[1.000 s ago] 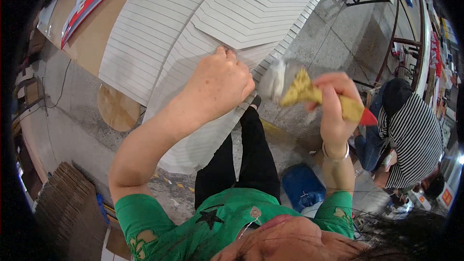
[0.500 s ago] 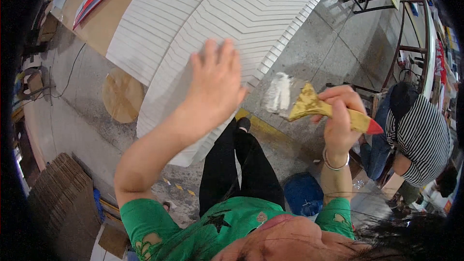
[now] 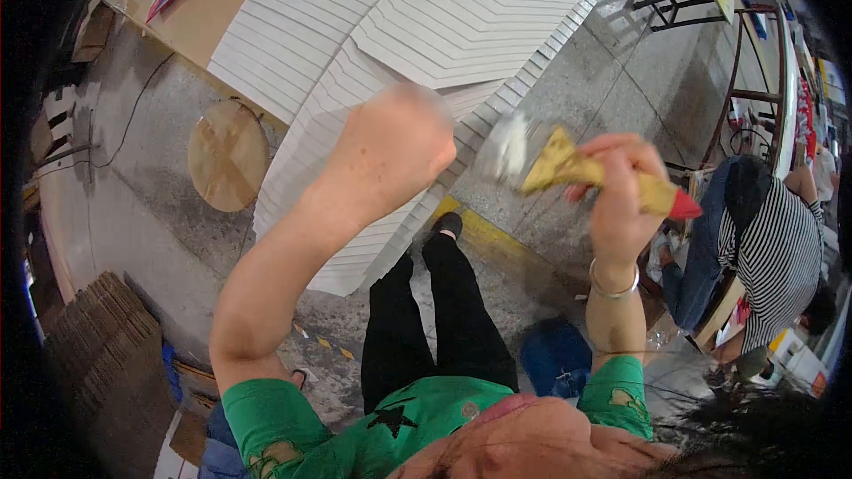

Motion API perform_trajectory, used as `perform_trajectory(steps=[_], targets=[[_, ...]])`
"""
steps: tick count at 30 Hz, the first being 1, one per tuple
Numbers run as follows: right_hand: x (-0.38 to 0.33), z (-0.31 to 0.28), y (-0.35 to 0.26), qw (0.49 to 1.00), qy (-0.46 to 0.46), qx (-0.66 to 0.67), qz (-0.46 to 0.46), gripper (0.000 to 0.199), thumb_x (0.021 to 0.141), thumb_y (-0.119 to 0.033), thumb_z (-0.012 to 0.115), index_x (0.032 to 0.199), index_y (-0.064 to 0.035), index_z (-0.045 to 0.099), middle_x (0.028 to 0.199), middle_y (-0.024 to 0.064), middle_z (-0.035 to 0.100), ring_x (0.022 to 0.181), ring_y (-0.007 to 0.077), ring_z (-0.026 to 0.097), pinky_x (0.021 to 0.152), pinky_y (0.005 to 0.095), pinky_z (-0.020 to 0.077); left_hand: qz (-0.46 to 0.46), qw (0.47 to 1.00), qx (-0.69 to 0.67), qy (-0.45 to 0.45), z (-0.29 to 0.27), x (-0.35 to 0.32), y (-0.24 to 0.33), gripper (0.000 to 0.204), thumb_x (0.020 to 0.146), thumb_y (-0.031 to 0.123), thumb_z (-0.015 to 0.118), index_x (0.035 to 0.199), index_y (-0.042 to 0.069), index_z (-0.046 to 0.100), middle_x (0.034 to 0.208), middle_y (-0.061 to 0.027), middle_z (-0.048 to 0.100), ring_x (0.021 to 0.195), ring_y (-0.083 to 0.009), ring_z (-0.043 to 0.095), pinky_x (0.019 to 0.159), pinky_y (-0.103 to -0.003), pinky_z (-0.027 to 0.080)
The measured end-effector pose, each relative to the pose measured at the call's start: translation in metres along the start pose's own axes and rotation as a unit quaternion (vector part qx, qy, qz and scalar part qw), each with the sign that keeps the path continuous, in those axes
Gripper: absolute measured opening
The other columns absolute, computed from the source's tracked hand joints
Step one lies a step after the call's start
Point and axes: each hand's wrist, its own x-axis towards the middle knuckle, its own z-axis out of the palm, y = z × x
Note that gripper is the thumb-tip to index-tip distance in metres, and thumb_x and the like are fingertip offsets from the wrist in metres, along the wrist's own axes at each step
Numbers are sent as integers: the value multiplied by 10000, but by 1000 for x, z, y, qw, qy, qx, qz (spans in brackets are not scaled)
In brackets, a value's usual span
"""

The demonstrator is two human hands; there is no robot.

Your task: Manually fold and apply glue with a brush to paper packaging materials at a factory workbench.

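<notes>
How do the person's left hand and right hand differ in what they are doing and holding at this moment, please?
The left hand is closed into a fist with nothing visible in it, while the right hand grips a yellowish brush by its red-tipped handle. The left hand is raised in front of the fanned white sheets; the right hand is over the grey floor beside them. The right wrist carries a bangle; the left is bare. Both are raised, bare-armed.

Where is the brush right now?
In the head view, right of centre: the brush is gripped in the right hand, bristles pointing left toward the raised left hand, above the fanned white sheets.
</notes>
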Motion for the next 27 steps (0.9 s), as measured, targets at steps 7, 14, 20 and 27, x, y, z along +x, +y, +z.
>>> perform_trajectory(steps=[7, 14, 20, 27], targets=[[-24, 5, -1, 995, -64, -80, 4, 96, 850, -3, 507, 786, 40, 564, 781, 101, 602, 537, 105, 558, 487, 225, 453, 33, 999, 19, 32, 6, 0, -4, 186, 742, 159, 561, 648, -1, 553, 735, -178, 627, 689, -289, 604, 561, -378, 506], [-39, 8, 4, 988, -59, -138, -35, 79, 826, -14, 526, 778, 37, 563, 803, 122, 599, 536, 123, 559, 477, 228, 454, 41, 998, 32, 40, 12, -1, -2, 262, 764, 233, 577, 653, -1, 621, 692, -148, 608, 704, -263, 608, 553, -343, 512], [-42, 9, -12, 998, 53, -2, -44, 109, 860, -18, 475, 825, 43, 559, 836, 138, 589, 545, 128, 564, 472, 238, 458, 54, 978, 136, 146, 10, -53, 10, 254, 762, 197, 592, 832, -47, 599, 965, -240, 609, 906, -354, 587, 694, -375, 513], [-64, 25, 0, 992, -45, -121, -13, 171, 879, -42, 453, 788, 57, 559, 828, 110, 592, 509, 131, 558, 470, 243, 453, 44, 998, -22, 41, 1, -58, -6, 268, 770, 211, 564, 694, -42, 611, 794, -196, 621, 815, -314, 590, 618, -379, 522]])
